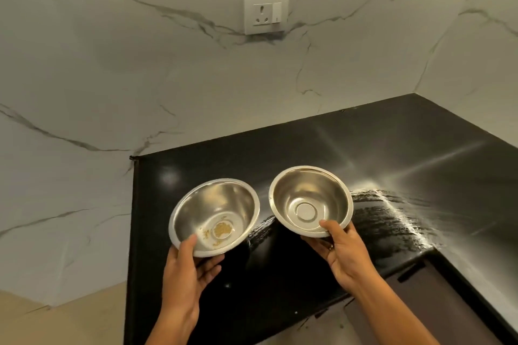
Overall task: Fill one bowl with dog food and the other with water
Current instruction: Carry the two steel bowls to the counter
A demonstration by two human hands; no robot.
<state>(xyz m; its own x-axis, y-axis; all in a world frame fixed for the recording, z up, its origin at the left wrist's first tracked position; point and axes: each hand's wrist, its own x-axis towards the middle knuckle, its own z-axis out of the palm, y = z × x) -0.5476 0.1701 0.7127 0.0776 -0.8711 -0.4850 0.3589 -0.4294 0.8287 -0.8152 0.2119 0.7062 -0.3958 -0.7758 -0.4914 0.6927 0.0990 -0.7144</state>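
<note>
Two steel bowls are held side by side above a black countertop (pixel 392 154). My left hand (pixel 187 269) grips the near rim of the left bowl (pixel 221 204), thumb inside; this bowl has a few yellowish crumbs stuck on its bottom. My right hand (pixel 342 249) grips the near rim of the right bowl (pixel 305 196), thumb on the inner edge; its inside looks bare and shiny. Both bowls tilt toward me. No dog food or water source is in view.
The glossy black countertop fills a corner between marble-patterned walls. A white socket with a switch (pixel 265 12) sits on the back wall. The counter's left edge (pixel 134 218) drops to a beige floor. Dark cabinet fronts (pixel 414 302) lie below at lower right.
</note>
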